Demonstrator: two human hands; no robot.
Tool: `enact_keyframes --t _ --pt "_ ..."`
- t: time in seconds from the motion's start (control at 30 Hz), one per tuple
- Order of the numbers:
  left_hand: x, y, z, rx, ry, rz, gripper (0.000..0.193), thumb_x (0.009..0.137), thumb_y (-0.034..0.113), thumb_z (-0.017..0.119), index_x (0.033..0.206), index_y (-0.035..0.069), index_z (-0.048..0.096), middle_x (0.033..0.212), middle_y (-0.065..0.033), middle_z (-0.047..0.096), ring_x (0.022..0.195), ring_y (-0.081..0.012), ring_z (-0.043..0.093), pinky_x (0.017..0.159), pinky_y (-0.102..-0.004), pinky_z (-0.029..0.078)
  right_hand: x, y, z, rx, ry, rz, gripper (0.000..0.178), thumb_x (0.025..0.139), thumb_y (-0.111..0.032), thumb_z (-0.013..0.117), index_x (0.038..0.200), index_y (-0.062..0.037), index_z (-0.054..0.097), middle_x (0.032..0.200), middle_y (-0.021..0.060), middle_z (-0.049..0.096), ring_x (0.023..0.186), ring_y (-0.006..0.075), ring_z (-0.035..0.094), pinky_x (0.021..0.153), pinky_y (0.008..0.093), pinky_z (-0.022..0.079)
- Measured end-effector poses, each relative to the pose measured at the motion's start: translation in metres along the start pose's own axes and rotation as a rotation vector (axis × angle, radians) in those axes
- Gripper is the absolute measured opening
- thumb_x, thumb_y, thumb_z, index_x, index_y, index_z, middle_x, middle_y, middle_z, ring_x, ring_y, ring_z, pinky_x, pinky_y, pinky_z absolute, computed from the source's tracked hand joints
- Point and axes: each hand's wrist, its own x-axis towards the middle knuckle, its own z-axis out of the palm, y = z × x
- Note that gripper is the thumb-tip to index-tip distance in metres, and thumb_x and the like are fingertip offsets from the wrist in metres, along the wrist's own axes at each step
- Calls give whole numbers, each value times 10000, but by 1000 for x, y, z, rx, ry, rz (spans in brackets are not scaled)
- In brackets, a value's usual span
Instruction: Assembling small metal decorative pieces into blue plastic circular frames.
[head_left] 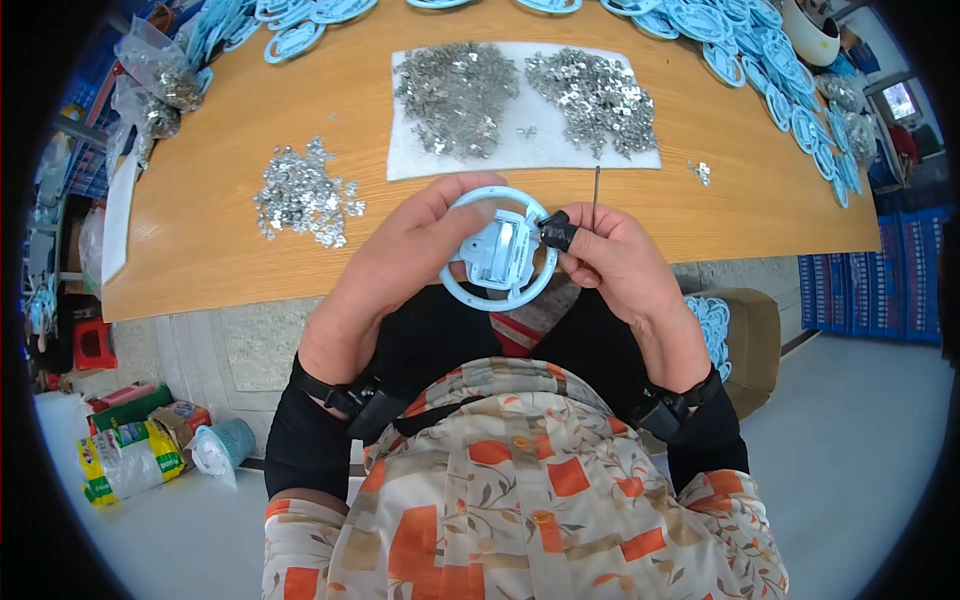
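Observation:
My left hand [425,225] is closed on the left rim of a small light-blue plastic steering wheel [487,255], its thumb over the rim. The wheel is held just past the table's near edge, its hollow centre facing up. At the wheel's right side, my right hand [630,255] is closed with its fingertips against the rim; black tape wraps one finger. A thin dark metal rod [597,195] sticks up from that hand, its lower end hidden by the fingers. Whether a small metal piece is also pinched there I cannot tell.
A white mat [525,165] on the wooden table [340,85] bears two heaps of small metal pieces. A loose pile of silvery pieces [305,195] lies left. Many light-blue wheels [700,20] line the far edge; a cardboard box [755,340] of blue parts stands below right.

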Motion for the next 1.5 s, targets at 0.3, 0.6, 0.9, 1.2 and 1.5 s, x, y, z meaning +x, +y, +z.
enact_keyframes --t 0.3,0.6,0.9,1.2,1.5 --pt "17 -7 5 81 -111 -9 481 884 55 575 1352 31 464 1120 -38 653 885 -64 628 670 -190 509 -4 -4 0 -154 169 -230 180 876 -20 591 1045 2 648 835 -20 575 726 36 511 643 189 417" --pt "22 -13 -1 49 -141 -16 518 907 100 601 1378 -25 424 1156 -87 630 988 -122 633 803 -244 533 5 -5 11 -636 252 -445 168 818 25 619 985 23 633 945 33 603 795 83 558 720 234 461" --pt "19 -8 -1 43 -181 -11 515 908 138 610 1356 -49 440 1118 -94 634 945 -118 637 775 -235 537 9 -8 25 -950 280 -583 172 760 28 632 930 8 622 906 110 616 721 251 633 655 323 515" --pt "21 -12 2 89 -157 45 362 869 129 573 1184 -48 551 954 -84 653 784 -119 647 675 -256 535 8 -13 29 -1151 311 -659 166 741 -10 670 900 -27 624 883 108 614 752 310 634 648 380 514" --pt "24 -13 -2 104 -178 -5 447 921 125 585 1315 -57 483 1076 -92 648 902 -109 645 758 -240 546 4 -8 40 -1350 344 -762 212 729 6 667 936 -32 636 971 98 625 841 298 648 699 371 539"
